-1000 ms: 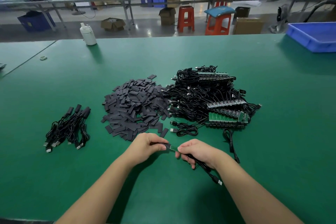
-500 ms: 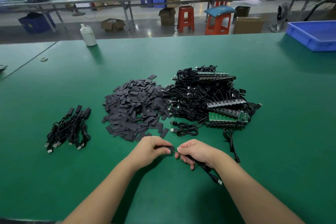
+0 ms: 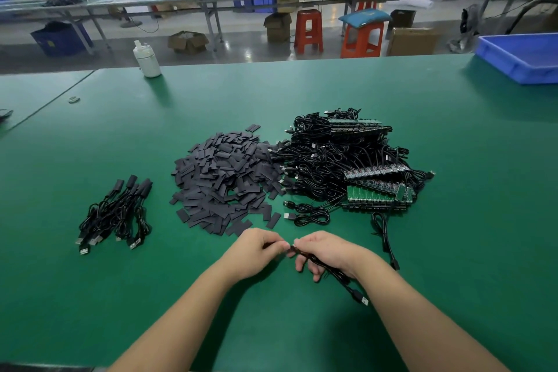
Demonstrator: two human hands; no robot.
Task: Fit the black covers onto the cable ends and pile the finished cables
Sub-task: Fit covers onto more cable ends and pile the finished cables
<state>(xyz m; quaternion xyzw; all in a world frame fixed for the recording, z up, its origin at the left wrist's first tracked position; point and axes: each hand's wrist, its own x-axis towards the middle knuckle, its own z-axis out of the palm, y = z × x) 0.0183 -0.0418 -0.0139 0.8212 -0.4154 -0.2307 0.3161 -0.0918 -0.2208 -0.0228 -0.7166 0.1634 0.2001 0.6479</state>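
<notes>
Near the front edge of the green bench [image 3: 453, 251], both hands meet over one cable [image 3: 338, 276], and the step in hand seems to be the pushing of a black cover [image 3: 290, 248] over the cable end. To do it well, I think the cover should stay in line with the end and be pushed straight, with the other hand gripping close behind the end so that the wire does not bend (a cover that goes on crooked will probably jam). The left hand [image 3: 259, 248] has its fingers [image 3: 279, 246] curled tight and pinches the cover, which is mostly hidden. The right hand [image 3: 324, 251] pinches the cable just beside it, with two lower fingers looser, and the USB plug [image 3: 362, 300] hangs below the wrist. Loose covers [image 3: 220, 178] and raw cables [image 3: 338, 160] lie behind; the finished pile [image 3: 116, 214] lies well to the left.
</notes>
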